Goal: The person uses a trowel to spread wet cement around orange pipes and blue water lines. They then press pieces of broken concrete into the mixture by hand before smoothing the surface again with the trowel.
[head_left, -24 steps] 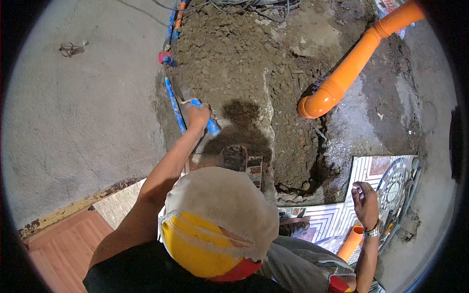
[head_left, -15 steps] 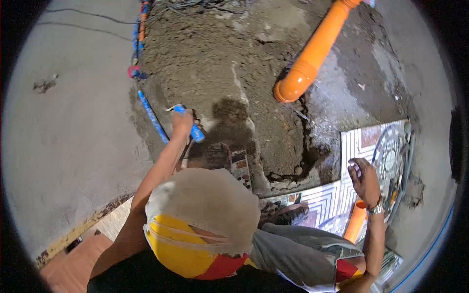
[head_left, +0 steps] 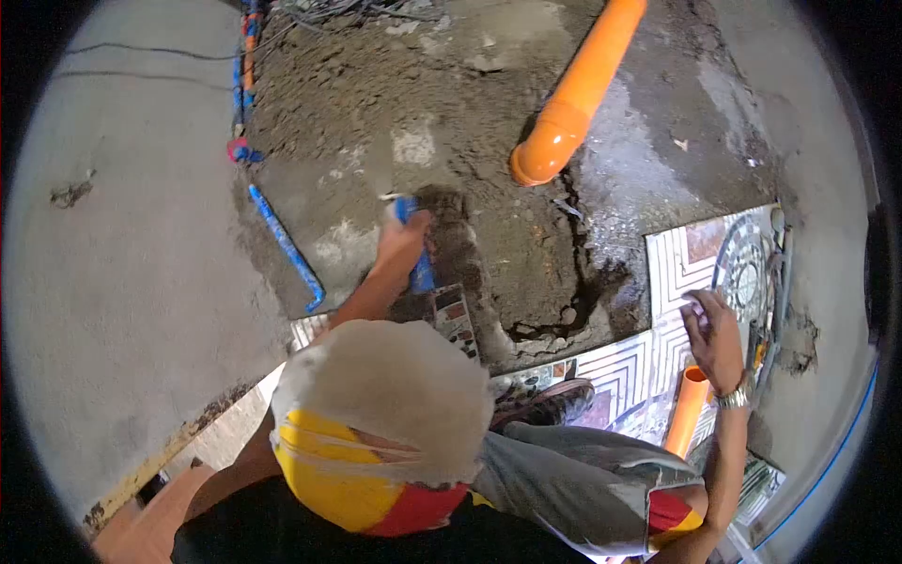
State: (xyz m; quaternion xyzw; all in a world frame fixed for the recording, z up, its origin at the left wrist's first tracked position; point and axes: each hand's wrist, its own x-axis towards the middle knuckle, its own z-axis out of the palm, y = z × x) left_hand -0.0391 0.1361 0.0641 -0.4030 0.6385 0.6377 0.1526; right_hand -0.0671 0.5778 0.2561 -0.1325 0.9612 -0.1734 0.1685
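Blue tool (head_left: pixel 424 273), its middle hidden by the gripping left hand (head_left: pixel 402 246), is near the lower edge of the dirt floor (head_left: pixel 329 103), farther now from the blue pipe (head_left: pixel 282 241), whose bent end has appeared. The right hand (head_left: pixel 718 346) is half-curled over tiles (head_left: pixel 672 258); I cannot tell whether it holds anything. A cap (head_left: pixel 385 395) blocks the lower middle; the orange pipe (head_left: pixel 575 99) is cut off above.
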